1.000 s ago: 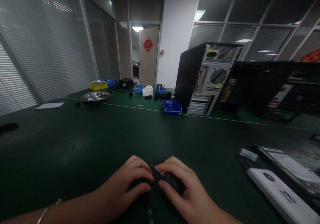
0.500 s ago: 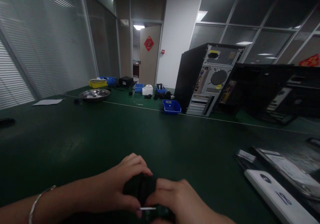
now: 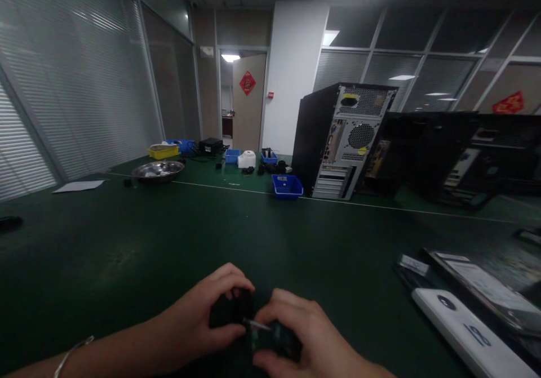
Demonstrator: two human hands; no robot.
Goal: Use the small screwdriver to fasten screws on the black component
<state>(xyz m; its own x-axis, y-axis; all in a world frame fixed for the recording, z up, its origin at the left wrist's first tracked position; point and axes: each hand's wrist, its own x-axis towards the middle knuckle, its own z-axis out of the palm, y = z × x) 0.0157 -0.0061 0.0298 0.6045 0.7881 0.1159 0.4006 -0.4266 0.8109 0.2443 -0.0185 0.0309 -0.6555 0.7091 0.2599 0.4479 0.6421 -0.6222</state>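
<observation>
Low in the middle of the head view, my left hand [image 3: 215, 305] is curled around a small dark part [image 3: 243, 306], its thumb and fingers closed on it. Close by on the right, my right hand [image 3: 302, 330] grips a dark green and black piece [image 3: 274, 337] between thumb and fingers. A thin shiny metal strip [image 3: 257, 325] sticks out from that piece toward the left thumb. Both held things are dim and blurred, so their exact shape is hidden.
A blue tray [image 3: 287, 187] lies before a black computer tower [image 3: 325, 141]. A metal bowl [image 3: 158, 170] and white paper [image 3: 79, 186] are at the far left. On the right lie a white device marked 18 [image 3: 473, 330] and a dark framed panel [image 3: 486, 288].
My right hand has shifted and opened slightly around its piece, showing more of it. The metal strip has moved up and now slants. The camera view has tilted a little upward.
</observation>
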